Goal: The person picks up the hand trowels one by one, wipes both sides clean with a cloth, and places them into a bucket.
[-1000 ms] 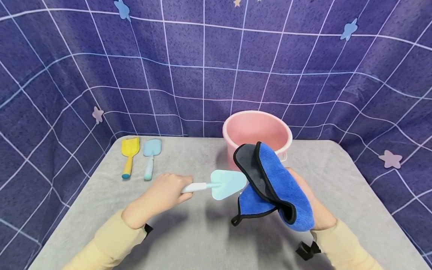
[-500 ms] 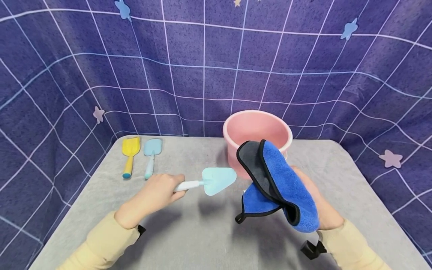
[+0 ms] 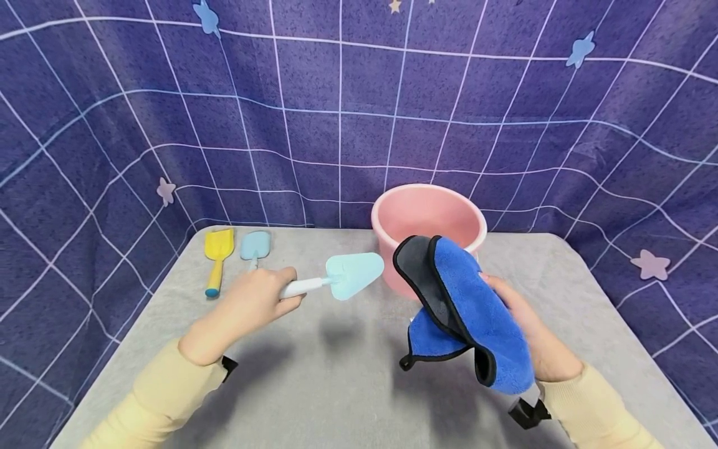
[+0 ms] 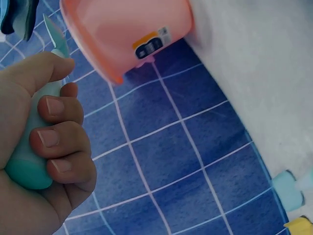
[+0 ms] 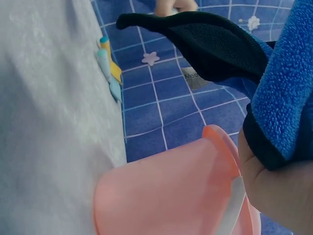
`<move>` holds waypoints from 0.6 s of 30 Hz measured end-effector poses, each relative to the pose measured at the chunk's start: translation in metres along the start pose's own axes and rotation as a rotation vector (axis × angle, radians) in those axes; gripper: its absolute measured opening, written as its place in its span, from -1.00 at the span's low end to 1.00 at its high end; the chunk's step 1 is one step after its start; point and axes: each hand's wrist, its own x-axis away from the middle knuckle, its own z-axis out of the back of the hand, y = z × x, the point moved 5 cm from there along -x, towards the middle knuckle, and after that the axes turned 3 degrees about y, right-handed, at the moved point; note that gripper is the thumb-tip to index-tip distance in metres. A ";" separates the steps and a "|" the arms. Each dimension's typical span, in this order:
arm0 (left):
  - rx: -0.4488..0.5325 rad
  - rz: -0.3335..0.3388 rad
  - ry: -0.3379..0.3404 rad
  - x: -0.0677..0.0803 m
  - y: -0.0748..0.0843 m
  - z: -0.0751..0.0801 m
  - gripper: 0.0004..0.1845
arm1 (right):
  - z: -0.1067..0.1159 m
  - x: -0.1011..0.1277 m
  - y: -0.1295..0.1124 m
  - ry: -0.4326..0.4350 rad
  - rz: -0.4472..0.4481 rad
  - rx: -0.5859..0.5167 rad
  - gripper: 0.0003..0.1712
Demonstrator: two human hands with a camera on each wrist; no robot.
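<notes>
My left hand (image 3: 247, 305) grips a toy trowel (image 3: 354, 275) by its white handle, the light blue blade pointing right above the table. In the left wrist view, the fingers (image 4: 63, 137) curl round the handle (image 4: 30, 169), whose end is teal. A folded blue and grey cloth (image 3: 482, 312) with black edging is held in my right hand (image 3: 538, 340), partly hidden behind it. The right wrist view shows the cloth (image 5: 288, 93) close up, over the hand (image 5: 283, 196). Just behind the cloth stands a pink bucket (image 3: 429, 209), with the trowel's tip left of it.
A yellow toy shovel (image 3: 219, 244) and a light blue one (image 3: 255, 244) lie at the table's back left, the blue one's handle partly covered by my left hand. Purple-blue grid-patterned fabric (image 3: 314, 149) surrounds the grey table (image 3: 336, 399) at the back and sides.
My left hand has drawn left with the trowel, and the blade has tilted up and away from the cloth. My right hand has shifted slightly right with the cloth.
</notes>
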 end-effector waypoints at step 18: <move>-0.004 -0.020 0.050 -0.038 -0.003 0.032 -0.80 | 0.013 -0.009 -0.010 -0.082 0.136 0.395 -0.63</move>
